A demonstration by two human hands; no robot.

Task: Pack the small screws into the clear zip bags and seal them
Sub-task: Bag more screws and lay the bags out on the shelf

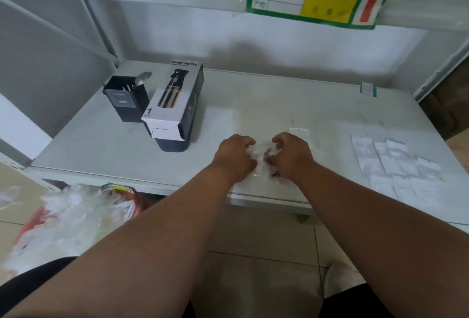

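Note:
A small clear zip bag [261,156] lies on the white shelf top [127,145] near its front edge. My left hand [234,156] and my right hand [291,154] pinch it from either side, fingers curled. Small dark screws [267,151] show through the plastic between my hands. A few more screws [275,173] lie just below my right hand. Whether the bag's zip is closed is too blurred to tell.
A spray bottle box [175,99] leans on a dark container beside a black holder [125,98] at the left. Several filled clear bags [396,162] lie spread at the right. A heap of plastic bags [66,218] sits on the floor, lower left.

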